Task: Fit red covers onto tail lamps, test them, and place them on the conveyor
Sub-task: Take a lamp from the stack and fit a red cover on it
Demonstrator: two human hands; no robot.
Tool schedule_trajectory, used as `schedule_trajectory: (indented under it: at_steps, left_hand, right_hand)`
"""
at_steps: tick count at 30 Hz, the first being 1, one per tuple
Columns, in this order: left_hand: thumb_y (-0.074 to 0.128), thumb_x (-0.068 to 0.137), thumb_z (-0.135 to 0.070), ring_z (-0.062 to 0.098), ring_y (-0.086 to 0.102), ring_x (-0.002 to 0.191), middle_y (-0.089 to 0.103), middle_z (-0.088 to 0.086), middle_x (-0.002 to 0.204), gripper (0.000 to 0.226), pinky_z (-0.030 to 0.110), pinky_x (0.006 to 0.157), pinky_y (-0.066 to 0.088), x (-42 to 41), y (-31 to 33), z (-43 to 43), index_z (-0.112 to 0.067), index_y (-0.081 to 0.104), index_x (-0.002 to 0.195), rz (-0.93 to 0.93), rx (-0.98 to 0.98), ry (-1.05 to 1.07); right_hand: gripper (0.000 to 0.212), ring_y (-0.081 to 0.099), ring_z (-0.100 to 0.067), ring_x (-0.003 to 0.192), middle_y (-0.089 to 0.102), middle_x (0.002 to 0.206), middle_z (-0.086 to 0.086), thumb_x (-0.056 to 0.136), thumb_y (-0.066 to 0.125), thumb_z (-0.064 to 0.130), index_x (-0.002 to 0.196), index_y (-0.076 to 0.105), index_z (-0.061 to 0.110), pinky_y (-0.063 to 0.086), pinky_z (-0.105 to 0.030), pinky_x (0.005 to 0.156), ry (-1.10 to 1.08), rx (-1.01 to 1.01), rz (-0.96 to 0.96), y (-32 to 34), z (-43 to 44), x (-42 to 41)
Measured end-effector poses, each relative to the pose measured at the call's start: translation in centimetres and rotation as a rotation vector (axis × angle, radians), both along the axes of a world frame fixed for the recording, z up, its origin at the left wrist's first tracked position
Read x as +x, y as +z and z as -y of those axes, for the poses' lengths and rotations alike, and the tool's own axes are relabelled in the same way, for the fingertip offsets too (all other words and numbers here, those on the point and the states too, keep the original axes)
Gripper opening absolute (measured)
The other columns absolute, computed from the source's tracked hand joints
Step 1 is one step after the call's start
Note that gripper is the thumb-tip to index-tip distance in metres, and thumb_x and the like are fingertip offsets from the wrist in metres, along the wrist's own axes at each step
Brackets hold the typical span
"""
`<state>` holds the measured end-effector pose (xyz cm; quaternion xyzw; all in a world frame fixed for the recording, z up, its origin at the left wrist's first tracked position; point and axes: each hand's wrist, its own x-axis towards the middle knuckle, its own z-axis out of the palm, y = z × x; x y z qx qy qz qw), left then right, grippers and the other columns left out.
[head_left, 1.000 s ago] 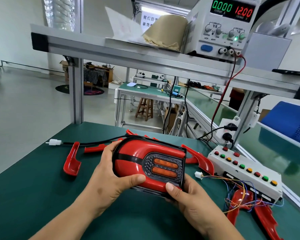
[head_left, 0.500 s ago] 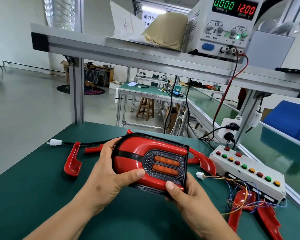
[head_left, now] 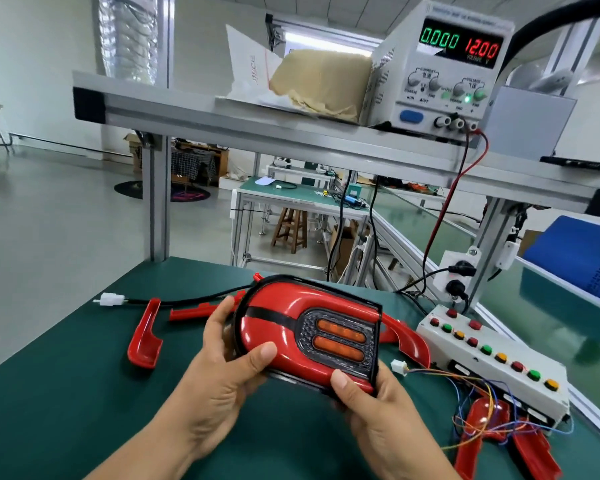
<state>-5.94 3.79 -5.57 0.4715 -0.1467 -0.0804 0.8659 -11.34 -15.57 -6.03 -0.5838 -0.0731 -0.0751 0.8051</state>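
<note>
above bench [head_left: 66,393]: one tail lamp [head_left: 278,317]; left hand [head_left: 219,375], right hand [head_left: 378,410] fingers [head_left: 222,311] gripping it.

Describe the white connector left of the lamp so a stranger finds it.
On the green table, look left of the tail lamp. The white connector ends a black cable; the other white plug trails coloured wires.

Red tail lamp [head_left: 284,320] with black stripe, orange lenses; green table [head_left: 66,393].

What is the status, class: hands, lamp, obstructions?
Left hand, right hand both grip glossy red-covered tail lamp. White cable plug lies unconnected on green mat. Nothing blocks.
</note>
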Motion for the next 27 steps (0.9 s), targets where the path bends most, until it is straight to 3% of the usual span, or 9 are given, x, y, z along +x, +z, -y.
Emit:
schedule_trajectory:
  at_steps: [2,3,6,8,12,17,21,24,27]
  left_hand:
    - [0.094,0.051,-0.014,0.025,0.071,0.104,0.071,0.009,0.117,0.090,0.031,0.073,0.060,-0.2,-0.1,0.5,-0.023,0.055,0.132,-0.084,-0.101,-0.065]
    - [0.098,0.046,-0.017,0.027,0.070,0.105,0.071,0.012,0.118,0.093,0.032,0.073,0.060,-0.5,-0.2,0.8,-0.020,0.056,0.128,-0.105,-0.113,-0.107]
    - [0.091,0.057,-0.017,0.032,0.070,0.104,0.071,0.015,0.116,0.076,0.034,0.071,0.060,-1.2,-0.1,1.2,-0.022,0.056,0.124,-0.113,-0.115,-0.111]
    - [0.077,0.066,-0.014,0.032,0.071,0.100,0.072,0.017,0.113,0.061,0.033,0.069,0.060,-1.0,0.2,1.2,-0.017,0.055,0.123,-0.094,-0.090,-0.072]
    - [0.072,0.068,-0.013,0.032,0.073,0.095,0.072,0.018,0.110,0.054,0.032,0.066,0.060,-0.7,0.7,1.1,-0.012,0.056,0.120,-0.058,-0.044,-0.041]
    - [0.075,0.070,-0.013,0.034,0.071,0.100,0.070,0.021,0.115,0.061,0.035,0.071,0.060,-0.5,0.6,0.6,-0.010,0.053,0.126,-0.097,-0.079,-0.109]
    - [0.092,0.062,-0.031,0.039,0.068,0.107,0.067,0.023,0.120,0.078,0.042,0.077,0.060,-0.8,0.6,0.3,-0.015,0.054,0.128,-0.145,-0.111,-0.168]
    - [0.075,0.072,-0.036,0.036,0.071,0.098,0.072,0.020,0.111,0.059,0.044,0.074,0.061,-0.5,0.7,0.3,-0.015,0.056,0.124,-0.150,-0.029,-0.072]
    - [0.069,0.072,-0.034,0.029,0.073,0.083,0.075,0.016,0.101,0.052,0.040,0.065,0.060,0.1,1.2,-0.3,-0.013,0.061,0.120,-0.106,0.058,-0.037]
  right_hand:
    - [0.058,0.065,-0.034,0.112,0.068,0.117,-0.020,0.070,0.070,0.002,0.126,0.054,0.003,0.056,-0.036,0.089,-0.016,0.051,0.007,-0.2,-0.6,0.1]
    - [0.057,0.064,-0.034,0.113,0.068,0.118,-0.019,0.072,0.069,0.002,0.127,0.053,0.003,0.055,-0.038,0.092,-0.022,0.058,0.007,-0.2,-0.9,0.1]
    - [0.057,0.066,-0.028,0.110,0.069,0.118,-0.014,0.074,0.068,0.007,0.129,0.052,0.008,0.056,-0.031,0.083,-0.033,0.043,-0.013,-0.5,-1.6,0.1]
    - [0.061,0.065,-0.026,0.112,0.069,0.119,-0.011,0.073,0.071,0.011,0.131,0.050,0.010,0.052,-0.039,0.093,-0.077,0.019,-0.015,-0.6,-1.9,0.1]
    - [0.065,0.063,-0.025,0.115,0.069,0.120,-0.007,0.072,0.080,0.023,0.130,0.052,0.016,0.043,-0.048,0.105,-0.147,-0.034,-0.021,-0.7,-2.7,0.1]
    - [0.069,0.064,-0.024,0.115,0.069,0.121,-0.007,0.071,0.083,0.027,0.132,0.051,0.016,0.046,-0.045,0.101,-0.160,-0.041,-0.007,-0.4,-2.9,-0.3]
    - [0.069,0.065,-0.030,0.112,0.069,0.120,-0.013,0.069,0.081,0.012,0.131,0.051,0.012,0.054,-0.041,0.091,-0.087,0.023,-0.032,-0.2,-2.4,-0.6]
    - [0.073,0.070,-0.031,0.102,0.071,0.114,-0.014,0.057,0.084,0.014,0.125,0.057,0.015,0.058,-0.032,0.072,0.008,0.105,-0.109,-0.3,-2.3,-0.9]
    - [0.069,0.065,-0.034,0.110,0.068,0.120,-0.017,0.065,0.081,0.011,0.130,0.056,0.012,0.058,-0.039,0.081,0.087,0.086,-0.145,0.4,-2.0,-1.1]
